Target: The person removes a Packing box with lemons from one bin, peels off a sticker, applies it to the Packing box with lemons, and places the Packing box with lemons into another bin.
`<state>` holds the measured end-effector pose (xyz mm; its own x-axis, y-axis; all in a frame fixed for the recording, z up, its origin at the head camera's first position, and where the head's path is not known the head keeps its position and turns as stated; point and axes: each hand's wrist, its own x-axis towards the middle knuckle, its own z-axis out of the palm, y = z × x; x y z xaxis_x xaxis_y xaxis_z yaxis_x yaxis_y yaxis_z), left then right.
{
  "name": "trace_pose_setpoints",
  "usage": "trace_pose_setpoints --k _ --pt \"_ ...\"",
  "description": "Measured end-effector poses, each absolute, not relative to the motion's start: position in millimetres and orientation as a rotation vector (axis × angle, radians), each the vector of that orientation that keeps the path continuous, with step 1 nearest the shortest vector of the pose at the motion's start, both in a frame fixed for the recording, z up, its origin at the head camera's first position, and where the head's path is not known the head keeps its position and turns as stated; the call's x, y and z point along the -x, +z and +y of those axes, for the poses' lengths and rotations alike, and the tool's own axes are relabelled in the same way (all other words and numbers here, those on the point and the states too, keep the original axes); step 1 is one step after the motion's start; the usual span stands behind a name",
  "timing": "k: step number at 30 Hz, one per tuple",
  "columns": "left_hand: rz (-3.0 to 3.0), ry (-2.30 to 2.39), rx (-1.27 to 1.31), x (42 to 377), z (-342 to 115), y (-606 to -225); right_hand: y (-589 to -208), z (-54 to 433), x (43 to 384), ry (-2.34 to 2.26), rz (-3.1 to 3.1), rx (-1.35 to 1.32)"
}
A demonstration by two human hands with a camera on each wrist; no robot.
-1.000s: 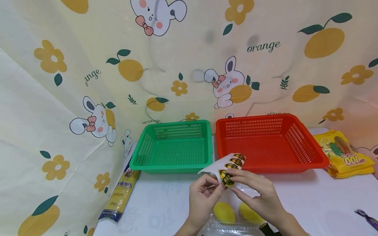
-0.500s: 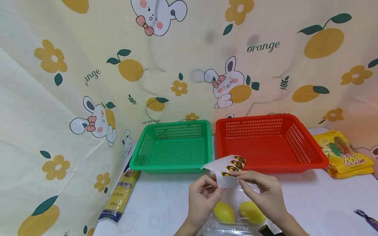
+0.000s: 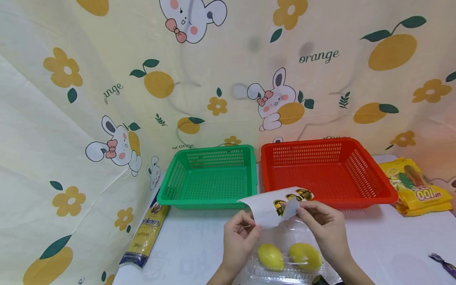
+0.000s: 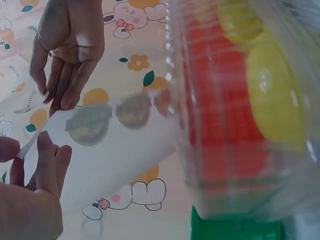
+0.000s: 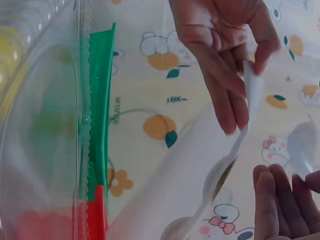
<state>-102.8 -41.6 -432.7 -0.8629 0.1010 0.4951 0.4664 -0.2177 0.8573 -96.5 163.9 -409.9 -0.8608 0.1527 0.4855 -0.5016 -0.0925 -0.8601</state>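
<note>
My left hand [image 3: 239, 241] pinches the lower left corner of a white sticker sheet [image 3: 265, 208] printed with several black-and-yellow stickers. Between thumb and forefinger, my right hand [image 3: 325, 227] holds one peeled sticker [image 3: 291, 208], its pale back towards me, in front of the sheet's right part. The right wrist view shows that loose sticker [image 5: 302, 150] at the right fingertips, apart from the sheet. Below the hands a clear plastic clamshell box [image 3: 281, 276] holds two lemons, the left lemon [image 3: 270, 256] and the right lemon [image 3: 304, 255], with its lid raised behind them.
A green basket [image 3: 206, 204] and a red basket [image 3: 327, 202] stand side by side at the back. Yellow snack packs [image 3: 422, 194] lie far right, a pasta packet [image 3: 144, 237] at left. A purple wrapped stick [image 3: 443, 263] lies near the right edge, a dark cylinder [image 3: 320, 280] at the bottom.
My right hand has peeled a sticker off the sheet's lower part and drawn it to the right. The sheet has turned, its lower area now bare white. My left hand keeps its grip.
</note>
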Motion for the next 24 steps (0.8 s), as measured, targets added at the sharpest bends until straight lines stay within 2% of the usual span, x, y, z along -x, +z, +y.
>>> trace_pose_setpoints --k 4,9,17,24 --pt "-1.772 -2.228 0.609 107 -53 -437 -409 167 96 2.03 -1.732 -0.325" --pt "-1.71 -2.347 0.397 112 -83 -438 -413 172 97 2.024 -1.736 -0.338" --pt "-1.582 -2.438 0.019 113 -179 -441 -418 179 94 1.92 -1.844 -0.331" --pt "-1.62 -2.527 -0.226 108 -248 -461 -423 187 90 1.901 -1.858 -0.349"
